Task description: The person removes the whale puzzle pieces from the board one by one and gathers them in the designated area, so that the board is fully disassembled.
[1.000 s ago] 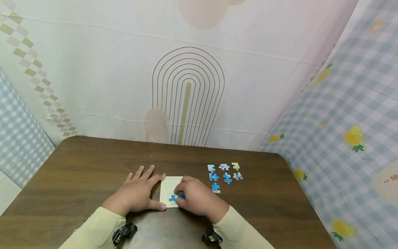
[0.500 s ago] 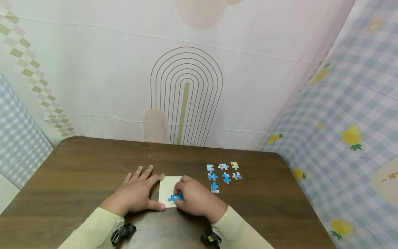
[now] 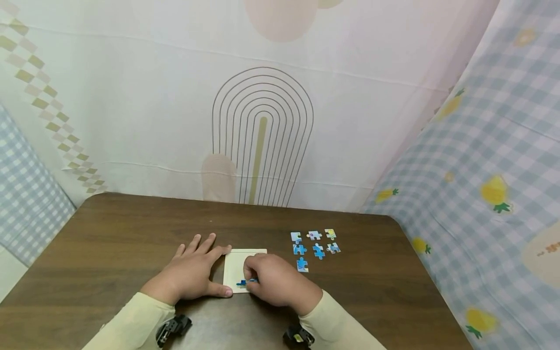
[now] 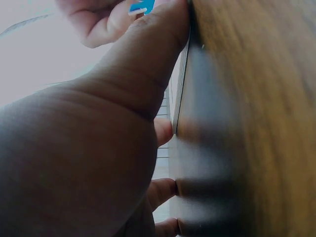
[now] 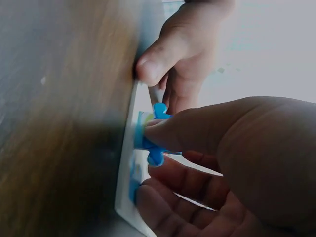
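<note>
In the head view my left hand (image 3: 192, 270) lies with fingers spread on the table, thumb and index fingertip right at the left edge of a small cream puzzle board (image 3: 234, 265). My right hand (image 3: 280, 282) is over the board's right part. Seen from the right wrist, its thumb and fingers pinch a blue jigsaw piece (image 5: 156, 157), which stands tilted up from the board. Another patch of blue (image 5: 134, 185) shows low on the board beside the right fingertips. Part of the held piece (image 4: 142, 7) also appears at the top of the left wrist view.
Several loose jigsaw pieces (image 3: 318, 251), mostly blue with some white and yellow, lie in rows to the right of the board. The brown wooden table (image 3: 376, 296) ends at a patterned white cloth (image 3: 153, 112), with a checked cloth (image 3: 459, 194) at the right.
The blue piece under my right fingers has tilted from lying flatter to standing more on edge. My right hand has turned slightly, uncovering the board's far right corner. The left hand stays put.
</note>
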Demonstrator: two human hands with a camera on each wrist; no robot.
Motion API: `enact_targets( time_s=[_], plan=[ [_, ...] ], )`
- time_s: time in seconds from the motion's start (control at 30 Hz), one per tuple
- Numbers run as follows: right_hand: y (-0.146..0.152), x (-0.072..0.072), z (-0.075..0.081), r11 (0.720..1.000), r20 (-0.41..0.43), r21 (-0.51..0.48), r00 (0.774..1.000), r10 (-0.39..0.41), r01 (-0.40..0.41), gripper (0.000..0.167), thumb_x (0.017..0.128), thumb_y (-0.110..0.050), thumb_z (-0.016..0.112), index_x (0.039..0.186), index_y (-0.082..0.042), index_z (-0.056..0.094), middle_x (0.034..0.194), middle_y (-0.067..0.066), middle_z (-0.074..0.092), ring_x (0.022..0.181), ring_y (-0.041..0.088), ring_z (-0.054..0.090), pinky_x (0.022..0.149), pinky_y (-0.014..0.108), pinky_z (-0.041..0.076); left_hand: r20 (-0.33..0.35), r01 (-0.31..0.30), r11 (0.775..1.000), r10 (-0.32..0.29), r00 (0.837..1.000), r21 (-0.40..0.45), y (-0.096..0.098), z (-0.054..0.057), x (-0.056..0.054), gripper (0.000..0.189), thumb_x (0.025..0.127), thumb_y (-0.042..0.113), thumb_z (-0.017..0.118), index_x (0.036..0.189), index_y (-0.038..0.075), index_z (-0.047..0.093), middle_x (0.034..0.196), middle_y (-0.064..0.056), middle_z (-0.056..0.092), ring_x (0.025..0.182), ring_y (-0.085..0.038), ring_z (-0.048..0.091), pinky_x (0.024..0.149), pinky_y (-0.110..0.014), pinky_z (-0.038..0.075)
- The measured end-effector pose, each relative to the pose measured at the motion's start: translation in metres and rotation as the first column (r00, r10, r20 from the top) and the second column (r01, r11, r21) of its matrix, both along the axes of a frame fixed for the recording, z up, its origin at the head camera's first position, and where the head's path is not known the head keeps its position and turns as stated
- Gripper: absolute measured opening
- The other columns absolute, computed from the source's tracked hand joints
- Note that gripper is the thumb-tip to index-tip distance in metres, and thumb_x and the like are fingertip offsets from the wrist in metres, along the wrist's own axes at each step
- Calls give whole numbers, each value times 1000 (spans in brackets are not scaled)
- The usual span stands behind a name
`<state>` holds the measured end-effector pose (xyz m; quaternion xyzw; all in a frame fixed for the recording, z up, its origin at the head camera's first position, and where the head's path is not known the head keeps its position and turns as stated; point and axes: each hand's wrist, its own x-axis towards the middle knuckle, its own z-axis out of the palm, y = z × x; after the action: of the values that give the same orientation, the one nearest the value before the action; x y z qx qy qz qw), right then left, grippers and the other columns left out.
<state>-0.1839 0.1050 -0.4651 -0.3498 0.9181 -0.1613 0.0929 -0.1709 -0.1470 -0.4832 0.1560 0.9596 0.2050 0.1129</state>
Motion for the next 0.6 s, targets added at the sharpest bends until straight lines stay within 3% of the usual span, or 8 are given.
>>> enact_targets(
  time_s=[0.13, 0.33, 0.6],
  plan=[
    [0, 3, 2, 1000, 0, -4, 1000, 6, -6, 28, 99, -10, 77, 83, -24, 58, 70, -16, 48, 66, 0, 47, 64, 18, 39, 5, -1, 1000, 1, 1000, 3, 1, 0, 0, 113, 77, 85, 85, 170, 31, 50, 185, -26, 26, 169, -64, 17, 127, -88, 20],
    [2, 5, 9, 1000, 37, -9, 999, -14, 15, 26, 101, -11, 77, 86, -23, 60, 71, -15, 49, 65, 1, 47, 63, 19, 40, 0, -4, 1000, 4, 1000, -1, 1, -1, 1, 114, 76, 85, 86, 170, 30, 50, 184, -27, 27, 168, -65, 17, 127, -88, 20],
    [10, 4, 23, 998, 95, -55, 995, -28, 34, 16, 105, -12, 77, 92, -21, 73, 73, -17, 58, 65, -3, 51, 66, 18, 48, -7, -6, 1000, 6, 1000, -3, 0, -2, 0, 115, 76, 85, 86, 170, 30, 51, 184, -27, 27, 168, -65, 18, 126, -89, 20]
  ],
)
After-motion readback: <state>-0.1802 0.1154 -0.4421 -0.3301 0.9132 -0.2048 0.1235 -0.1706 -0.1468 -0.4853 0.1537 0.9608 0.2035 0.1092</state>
